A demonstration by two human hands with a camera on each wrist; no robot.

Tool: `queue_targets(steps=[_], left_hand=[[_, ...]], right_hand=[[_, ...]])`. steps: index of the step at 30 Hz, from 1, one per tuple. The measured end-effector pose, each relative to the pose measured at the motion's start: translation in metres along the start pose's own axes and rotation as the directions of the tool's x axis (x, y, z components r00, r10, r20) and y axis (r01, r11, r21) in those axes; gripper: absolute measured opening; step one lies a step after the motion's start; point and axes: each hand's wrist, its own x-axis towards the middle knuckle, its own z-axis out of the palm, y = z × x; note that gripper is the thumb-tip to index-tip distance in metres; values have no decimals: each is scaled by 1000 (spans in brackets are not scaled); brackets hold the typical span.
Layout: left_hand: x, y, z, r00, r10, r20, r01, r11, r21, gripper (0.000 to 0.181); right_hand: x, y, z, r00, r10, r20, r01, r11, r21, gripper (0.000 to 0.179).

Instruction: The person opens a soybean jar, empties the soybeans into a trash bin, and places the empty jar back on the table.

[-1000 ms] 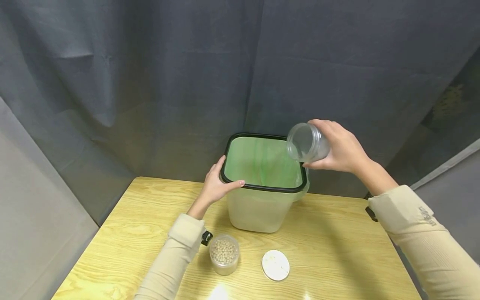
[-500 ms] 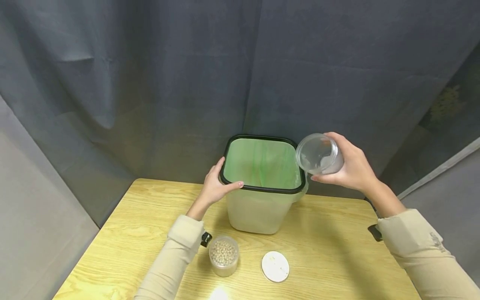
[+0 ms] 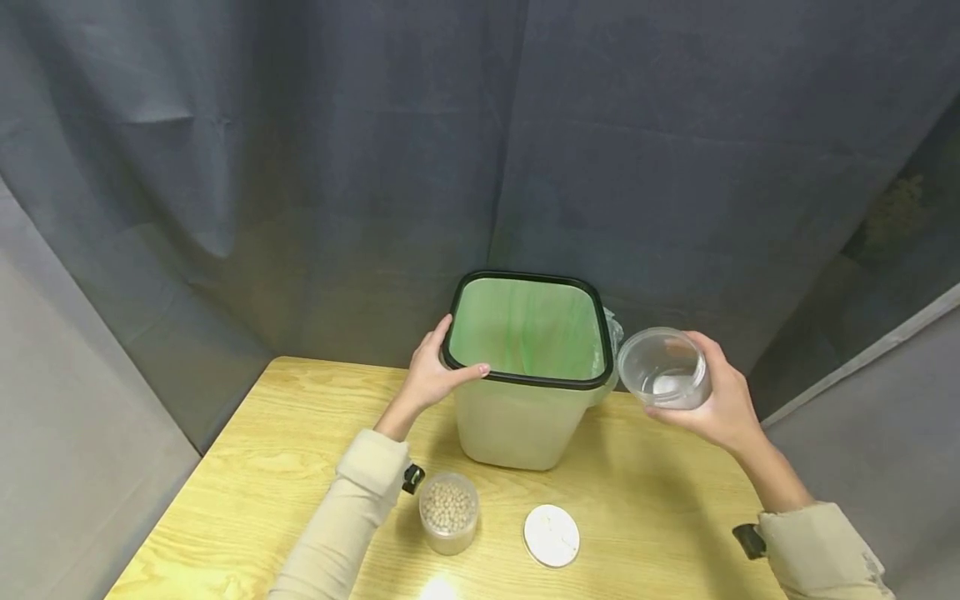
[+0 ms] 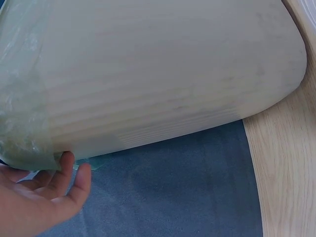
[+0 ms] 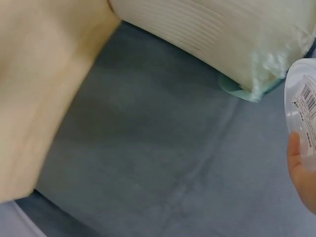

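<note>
A pale trash bin (image 3: 510,425) with a black rim and a green bag liner stands at the back of the table. My left hand (image 3: 433,372) grips its rim at the left front corner, thumb over the front edge. In the left wrist view the fingers (image 4: 59,180) lie at the bag's overhanging edge. Just right of the bin, my right hand (image 3: 723,408) holds a clear plastic jar (image 3: 660,367) round its side, apart from the rim. The jar tilts with its open mouth toward the bin and shows no contents. Its barcode label (image 5: 308,103) appears in the right wrist view.
In front of the bin, a clear jar of round beige beans, like chickpeas (image 3: 447,507), stands near my left wrist. A white round lid (image 3: 551,536) lies to its right on the wooden table (image 3: 300,433). A dark grey curtain (image 3: 375,183) hangs behind.
My right hand has moved the clear jar right and down, from over the bin's right rim to beside it, turning its mouth more upward. My left hand stays on the rim.
</note>
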Motion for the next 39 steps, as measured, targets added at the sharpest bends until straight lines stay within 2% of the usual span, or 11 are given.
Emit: queue_targets(steps=[6, 10, 17, 23, 29, 36, 39], left_hand=[[-2, -2, 0, 1000, -4, -6, 4, 1000, 0, 98], [-1, -2, 0, 1000, -1, -10, 1, 1000, -3, 99], [-1, -4, -1, 1000, 8, 3, -8, 1000, 1, 98], [0, -4, -2, 1000, 6, -9, -6, 1000, 13, 98], [2, -5, -2, 1000, -3, -18, 4, 1000, 24, 98], [4, -4, -3, 1000, 17, -26, -17, 1000, 20, 97], [5, -4, -3, 1000, 16, -24, -15, 1000, 23, 98]], right_hand=[[-34, 12, 6, 992, 126, -25, -126, 992, 19, 102], [-55, 18, 10, 979, 202, -7, -202, 979, 25, 101], [-92, 29, 22, 947, 320, 27, -320, 947, -13, 98], [-115, 35, 33, 927, 375, 35, -375, 927, 22, 95], [-134, 41, 44, 895, 443, 61, -444, 896, 13, 96], [-161, 55, 62, 879, 465, 108, -473, 879, 64, 92], [-174, 60, 71, 848, 509, 148, -521, 851, 60, 92]])
